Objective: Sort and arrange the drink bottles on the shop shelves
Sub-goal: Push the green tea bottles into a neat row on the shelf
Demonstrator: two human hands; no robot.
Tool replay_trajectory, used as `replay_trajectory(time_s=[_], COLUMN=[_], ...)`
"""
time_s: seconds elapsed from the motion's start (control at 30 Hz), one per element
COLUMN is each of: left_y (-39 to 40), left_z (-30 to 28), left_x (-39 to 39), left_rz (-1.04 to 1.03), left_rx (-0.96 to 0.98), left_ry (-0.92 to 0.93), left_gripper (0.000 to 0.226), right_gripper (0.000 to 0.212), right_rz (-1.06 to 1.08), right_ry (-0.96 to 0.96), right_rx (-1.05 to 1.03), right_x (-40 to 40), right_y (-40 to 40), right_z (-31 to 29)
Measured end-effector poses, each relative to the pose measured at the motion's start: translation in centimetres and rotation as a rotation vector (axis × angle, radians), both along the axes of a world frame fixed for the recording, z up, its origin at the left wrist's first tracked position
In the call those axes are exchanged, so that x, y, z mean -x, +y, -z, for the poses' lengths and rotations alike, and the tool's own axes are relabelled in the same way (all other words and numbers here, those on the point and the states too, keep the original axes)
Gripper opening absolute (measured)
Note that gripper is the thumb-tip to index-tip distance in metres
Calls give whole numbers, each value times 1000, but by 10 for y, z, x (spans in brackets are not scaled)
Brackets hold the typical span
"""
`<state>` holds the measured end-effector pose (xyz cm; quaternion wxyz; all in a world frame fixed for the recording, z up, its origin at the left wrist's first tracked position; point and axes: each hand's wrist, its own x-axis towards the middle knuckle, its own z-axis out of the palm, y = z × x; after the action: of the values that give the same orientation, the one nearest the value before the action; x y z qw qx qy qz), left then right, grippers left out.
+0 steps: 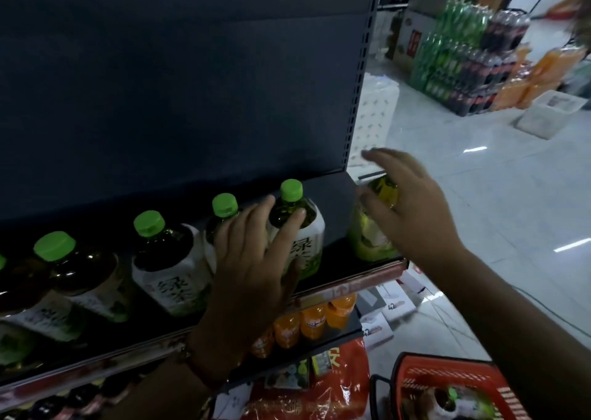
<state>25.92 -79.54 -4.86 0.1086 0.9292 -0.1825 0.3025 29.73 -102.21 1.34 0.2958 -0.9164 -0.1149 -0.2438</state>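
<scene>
Two hands work the shelf (367, 269) — placing step. Green tea bottles (166, 259) run toward nine o'clock. Left hand (252, 266), fingers spread, steadies the row's end bottle (297, 224); right hand (412, 205) wraps loosely curled fingers round the newcomer (371, 231) at three o'clock. Next: close the gap.

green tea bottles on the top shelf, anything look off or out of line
Mostly tidy: the capped green tea bottles stand upright in a row. The odd one is the bottle at the right end, under the right hand: it sits apart from the row near the shelf corner. It is blurred, so tilt is unclear.
</scene>
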Motion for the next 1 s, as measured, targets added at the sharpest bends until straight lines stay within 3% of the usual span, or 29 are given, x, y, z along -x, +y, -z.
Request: replay_trajectory(time_s=[0.07, 0.17, 0.23, 0.3, 0.47, 0.67, 1.0], left_y=[-14, -28, -31, -31, -30, -31, -38], left_z=[-2, 0, 6, 12, 18, 23, 22], left_x=[-6, -16, -19, -19, -21, -19, -15], left_rz=[-75, -187, -213, -224, -207, -227, -279], left_rx=[-63, -126, -137, -143, -124, -127, -110], left_ry=[30, 68, 77, 51, -12, -25, -61], left_gripper=[61, 72, 74, 74, 71, 68, 67], right_gripper=[54, 68, 57, 40, 34, 42, 45], right_rz=[105, 151, 100, 71, 6, 48, -66], right_ry=[-1, 251, 349, 318, 290, 240, 185], right_rx=[-55, -192, -249, -208, -246, -241, -202], right_x=[-7, -20, -24, -25, -25, -24, -27], right_y=[-24, -48, -53, -55, -61, -52, -22], right_z=[0, 10, 21, 29, 33, 40, 50])
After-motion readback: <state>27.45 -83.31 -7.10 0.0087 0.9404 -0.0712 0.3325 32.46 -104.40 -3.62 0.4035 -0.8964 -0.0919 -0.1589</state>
